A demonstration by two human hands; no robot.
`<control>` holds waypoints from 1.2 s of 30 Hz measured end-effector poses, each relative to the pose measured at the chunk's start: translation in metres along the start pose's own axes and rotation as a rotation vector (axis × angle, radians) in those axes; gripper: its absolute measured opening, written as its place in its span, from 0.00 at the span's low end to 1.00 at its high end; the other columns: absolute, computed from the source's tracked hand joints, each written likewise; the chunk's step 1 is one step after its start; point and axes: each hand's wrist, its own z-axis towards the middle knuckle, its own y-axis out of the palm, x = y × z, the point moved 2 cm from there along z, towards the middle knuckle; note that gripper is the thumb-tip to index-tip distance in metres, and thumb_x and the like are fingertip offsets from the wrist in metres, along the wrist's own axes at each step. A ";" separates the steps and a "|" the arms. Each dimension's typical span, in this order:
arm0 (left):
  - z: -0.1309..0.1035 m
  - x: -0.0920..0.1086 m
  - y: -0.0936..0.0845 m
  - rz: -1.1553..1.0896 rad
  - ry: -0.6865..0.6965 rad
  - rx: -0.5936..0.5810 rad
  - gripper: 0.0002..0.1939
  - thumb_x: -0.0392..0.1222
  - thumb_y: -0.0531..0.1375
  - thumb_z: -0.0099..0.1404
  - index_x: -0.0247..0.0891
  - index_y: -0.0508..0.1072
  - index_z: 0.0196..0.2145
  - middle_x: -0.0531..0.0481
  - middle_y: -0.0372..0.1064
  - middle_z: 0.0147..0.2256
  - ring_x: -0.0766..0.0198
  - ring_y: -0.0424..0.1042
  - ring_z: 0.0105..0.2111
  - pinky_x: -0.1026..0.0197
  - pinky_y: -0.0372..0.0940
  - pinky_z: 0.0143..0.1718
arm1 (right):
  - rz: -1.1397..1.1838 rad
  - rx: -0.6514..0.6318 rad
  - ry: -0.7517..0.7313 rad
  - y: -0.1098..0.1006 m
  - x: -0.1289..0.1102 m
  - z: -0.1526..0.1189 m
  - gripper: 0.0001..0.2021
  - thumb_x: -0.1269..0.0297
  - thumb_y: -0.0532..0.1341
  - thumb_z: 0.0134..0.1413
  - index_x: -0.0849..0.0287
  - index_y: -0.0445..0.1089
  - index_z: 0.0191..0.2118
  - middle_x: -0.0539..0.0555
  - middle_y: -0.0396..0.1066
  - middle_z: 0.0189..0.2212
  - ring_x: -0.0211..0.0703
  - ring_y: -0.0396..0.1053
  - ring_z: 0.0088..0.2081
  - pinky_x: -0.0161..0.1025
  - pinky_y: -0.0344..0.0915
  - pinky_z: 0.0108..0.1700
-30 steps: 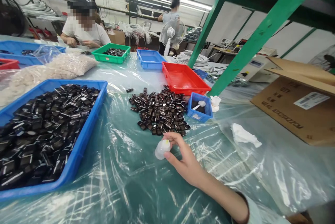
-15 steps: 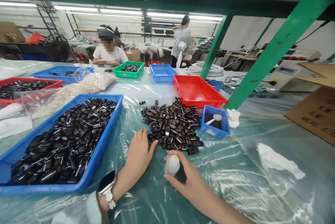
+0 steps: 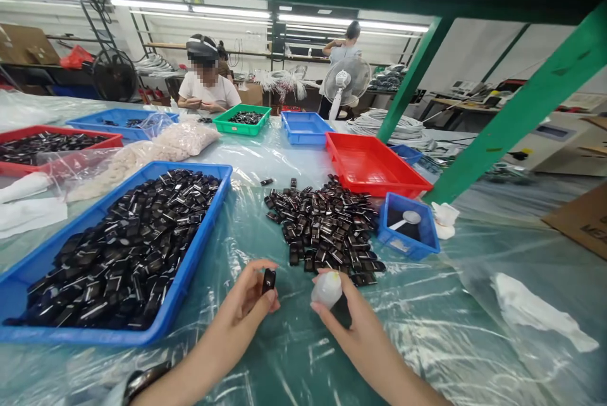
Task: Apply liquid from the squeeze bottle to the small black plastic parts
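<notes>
Between the thumb and fingers of my left hand (image 3: pixel 246 301) is a small glossy black plastic piece (image 3: pixel 269 281), held upright. My right hand (image 3: pixel 353 314) is closed around a whitish squeeze bottle (image 3: pixel 327 289), its yellowish tip turned up and toward the far side. The two hands are apart, with the green work surface showing between them. Just beyond them lies a loose pile of black plastic pieces (image 3: pixel 327 222). To the left, a long blue tray (image 3: pixel 196 248) is heaped with similar black pieces.
A small blue bin (image 3: pixel 410 248) holds dark granules and a white spoon (image 3: pixel 403 221). Behind it stands a red tray (image 3: pixel 379 172). A green post (image 3: pixel 516 109) slants down at right. Crumpled white tissue (image 3: pixel 540 311) lies at right. A co-worker (image 3: pixel 208 86) sits across the table.
My left hand has picked up a black piece from the near edge of the pile and drawn back with it, turning palm inward. My right hand still holds the bottle. The view has shifted slightly.
</notes>
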 end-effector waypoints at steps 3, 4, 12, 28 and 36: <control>-0.005 -0.005 -0.002 -0.068 -0.036 -0.019 0.11 0.49 0.48 0.70 0.44 0.54 0.47 0.53 0.62 0.33 0.64 0.66 0.31 0.61 0.63 0.35 | -0.013 0.013 0.001 0.005 -0.004 0.005 0.15 0.57 0.52 0.61 0.56 0.58 0.51 0.60 0.68 0.46 0.52 0.68 0.48 0.50 0.65 0.48; -0.006 -0.006 -0.002 -0.083 -0.046 -0.037 0.11 0.49 0.48 0.70 0.44 0.54 0.47 0.52 0.63 0.34 0.64 0.65 0.31 0.61 0.62 0.35 | -0.018 0.011 -0.001 0.007 -0.006 0.007 0.14 0.57 0.52 0.61 0.56 0.59 0.50 0.59 0.68 0.45 0.51 0.68 0.47 0.49 0.66 0.47; -0.008 -0.006 -0.002 -0.118 -0.094 -0.102 0.08 0.44 0.48 0.70 0.40 0.62 0.41 0.51 0.62 0.34 0.61 0.63 0.36 0.58 0.58 0.40 | 0.014 -0.098 -0.022 0.015 -0.015 0.012 0.15 0.59 0.55 0.61 0.49 0.59 0.54 0.54 0.67 0.53 0.47 0.65 0.54 0.45 0.63 0.54; -0.013 0.006 -0.005 0.275 -0.072 -0.020 0.16 0.40 0.55 0.60 0.41 0.50 0.20 0.59 0.46 0.21 0.67 0.48 0.22 0.63 0.43 0.23 | 0.091 -0.205 0.053 0.008 -0.011 0.000 0.16 0.58 0.54 0.62 0.49 0.56 0.55 0.56 0.67 0.51 0.46 0.67 0.52 0.43 0.68 0.50; -0.014 0.004 -0.009 0.358 -0.048 -0.087 0.17 0.48 0.59 0.64 0.41 0.55 0.25 0.58 0.52 0.24 0.65 0.54 0.24 0.64 0.48 0.25 | 0.226 -0.044 0.102 -0.006 -0.017 -0.015 0.17 0.54 0.52 0.64 0.48 0.53 0.55 0.53 0.71 0.39 0.43 0.73 0.39 0.34 0.72 0.35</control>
